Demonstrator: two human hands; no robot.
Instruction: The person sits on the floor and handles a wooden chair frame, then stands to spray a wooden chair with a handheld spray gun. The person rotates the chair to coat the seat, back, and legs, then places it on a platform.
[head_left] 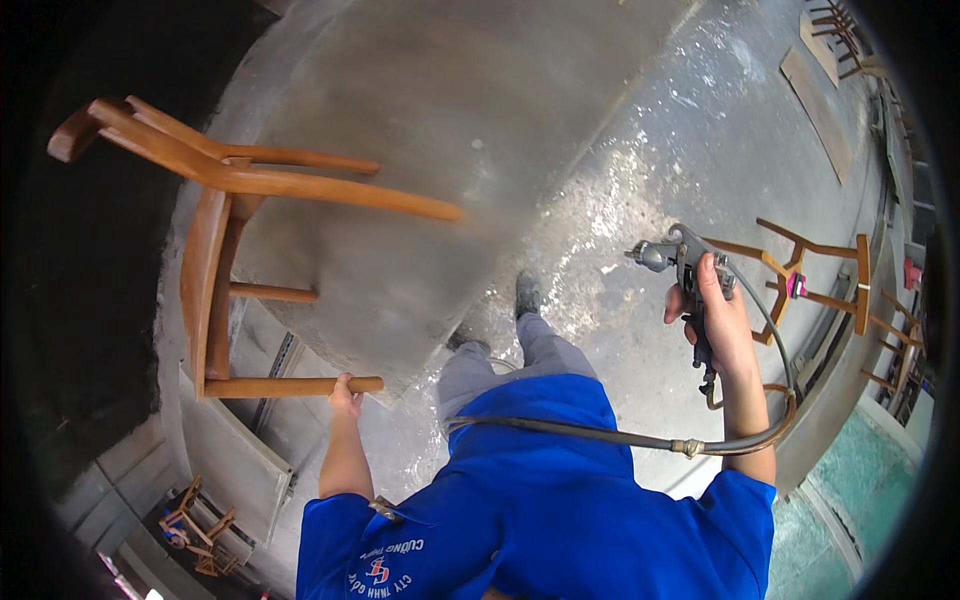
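Chair frame (205, 290) orange-brown; spray gun (688, 258) silver and black; shirt (540, 475) blue, white-and-red print (380, 570); trousers (552, 352) grey; floor (620, 195) mottled grey

The right hand (733, 318) partly hides a grey metal spray gun (688, 268); the lower edge crops a blue short-sleeved shirt (570, 500); brown wooden frames (183, 502), lower left, are too small to make out.

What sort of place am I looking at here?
Probably a furniture finishing workshop: there's a spray gun held at right, a wooden chair held by one leg at left, and more wooden frames toward the view's edges.
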